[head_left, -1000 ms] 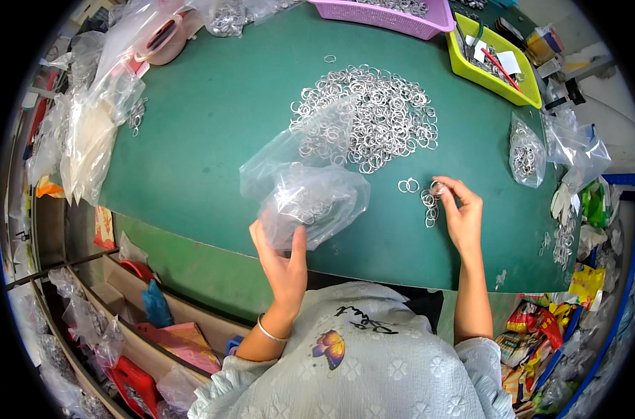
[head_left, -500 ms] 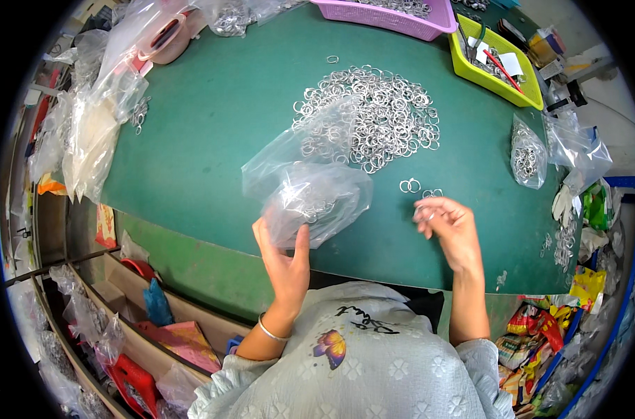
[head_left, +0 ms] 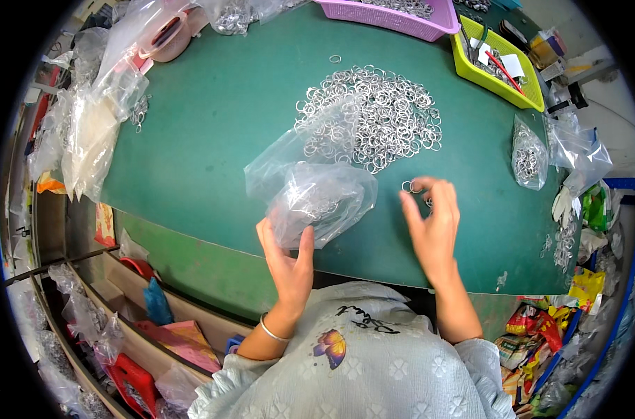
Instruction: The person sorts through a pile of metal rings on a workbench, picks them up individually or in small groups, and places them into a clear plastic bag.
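My left hand (head_left: 288, 262) grips a clear plastic bag (head_left: 352, 202) by its near side, thumb and fingers around it. Some silvery metal rings (head_left: 322, 207) show through the bag. My right hand (head_left: 436, 227) is over the green table, thumb and forefinger apart, beside a loose metal ring (head_left: 409, 186) at the fingertips. More ring metal shows partly hidden beneath its fingers. Beyond both hands spreads a large heap of metal rings (head_left: 394, 119). The bag's far flap lies over the heap's left edge.
A purple basket (head_left: 394, 23) and a lime-green basket (head_left: 495, 80) stand at the far edge. On the right lies a small bag of rings (head_left: 528, 157). Plastic bags (head_left: 94, 140) crowd the left edge. One ring (head_left: 335, 59) lies behind the heap.
My right hand has moved left and slightly away from me, to the loose rings, and its thumb and forefinger have spread. My left hand still holds the bag, shifted slightly right.
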